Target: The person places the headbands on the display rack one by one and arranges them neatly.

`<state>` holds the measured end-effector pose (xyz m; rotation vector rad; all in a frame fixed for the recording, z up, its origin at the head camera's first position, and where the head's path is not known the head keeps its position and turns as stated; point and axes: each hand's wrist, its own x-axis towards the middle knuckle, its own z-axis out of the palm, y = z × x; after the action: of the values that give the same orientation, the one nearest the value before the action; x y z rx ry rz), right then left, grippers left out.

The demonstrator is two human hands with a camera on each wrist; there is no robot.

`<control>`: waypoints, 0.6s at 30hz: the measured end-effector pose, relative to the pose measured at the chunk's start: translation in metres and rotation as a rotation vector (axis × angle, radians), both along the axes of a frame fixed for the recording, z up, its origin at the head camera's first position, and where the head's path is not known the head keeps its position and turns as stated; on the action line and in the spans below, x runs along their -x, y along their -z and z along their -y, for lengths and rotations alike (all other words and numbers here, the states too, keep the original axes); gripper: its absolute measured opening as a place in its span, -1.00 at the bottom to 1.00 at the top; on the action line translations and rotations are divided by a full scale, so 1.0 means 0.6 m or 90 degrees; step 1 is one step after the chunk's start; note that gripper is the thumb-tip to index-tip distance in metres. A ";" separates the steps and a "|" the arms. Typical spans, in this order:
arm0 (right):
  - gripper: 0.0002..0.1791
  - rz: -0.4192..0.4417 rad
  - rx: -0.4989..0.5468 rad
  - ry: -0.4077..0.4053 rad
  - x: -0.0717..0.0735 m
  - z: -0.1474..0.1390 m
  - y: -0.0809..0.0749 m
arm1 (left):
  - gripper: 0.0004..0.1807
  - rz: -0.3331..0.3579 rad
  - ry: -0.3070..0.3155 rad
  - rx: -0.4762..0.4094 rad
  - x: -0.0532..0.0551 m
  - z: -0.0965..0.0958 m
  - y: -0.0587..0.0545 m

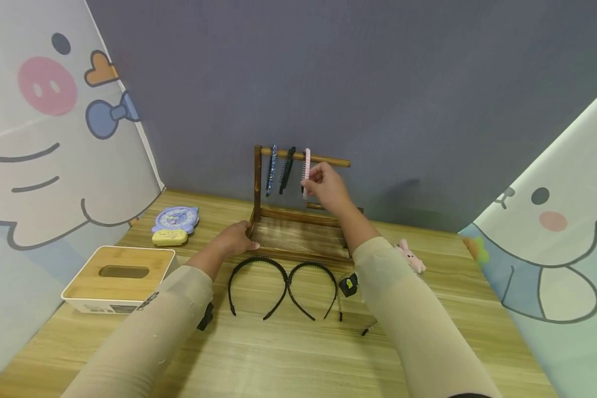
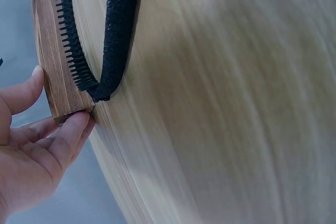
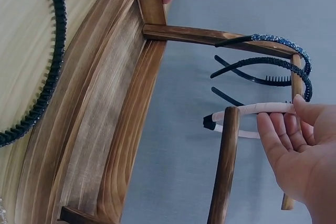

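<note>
Head: my left hand [image 1: 236, 239] grips the left end of the rack [image 1: 298, 235], likely bracing it; my right hand [image 1: 328, 189] pinches the pink headband [image 1: 307, 166] up top. Left wrist: black headband [image 2: 118, 35] just front of rack. Right wrist: blue headband [image 3: 282, 40] hangs on rack, probably spaced for access.

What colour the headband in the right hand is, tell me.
The headband is pale pink; the right wrist view shows it best.

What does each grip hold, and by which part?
Right grip: curved pink headband, by one side. Left grip: brown wooden rack, by its lower left corner.
</note>
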<state>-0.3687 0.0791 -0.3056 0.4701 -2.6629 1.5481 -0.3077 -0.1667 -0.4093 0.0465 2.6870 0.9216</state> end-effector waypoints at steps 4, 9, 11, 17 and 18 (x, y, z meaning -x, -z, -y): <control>-0.70 0.001 0.007 0.002 0.000 0.000 0.000 | -0.15 0.001 0.000 -0.004 0.000 0.000 -0.001; -0.68 -0.004 -0.005 0.001 0.001 -0.003 0.002 | -0.14 0.001 -0.001 -0.002 0.000 0.001 -0.001; -0.66 -0.002 -0.010 -0.001 0.001 -0.004 0.004 | -0.14 -0.001 0.000 -0.003 0.001 0.001 0.000; -0.60 0.002 -0.007 -0.009 -0.004 -0.012 0.008 | -0.15 0.000 -0.001 -0.008 0.002 0.002 0.002; -0.59 0.000 -0.004 -0.010 -0.006 -0.014 0.008 | -0.15 -0.001 -0.001 -0.007 0.002 0.002 0.001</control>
<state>-0.3651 0.0874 -0.3105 0.4933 -2.6722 1.5435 -0.3091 -0.1681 -0.4101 0.0476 2.6831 0.9377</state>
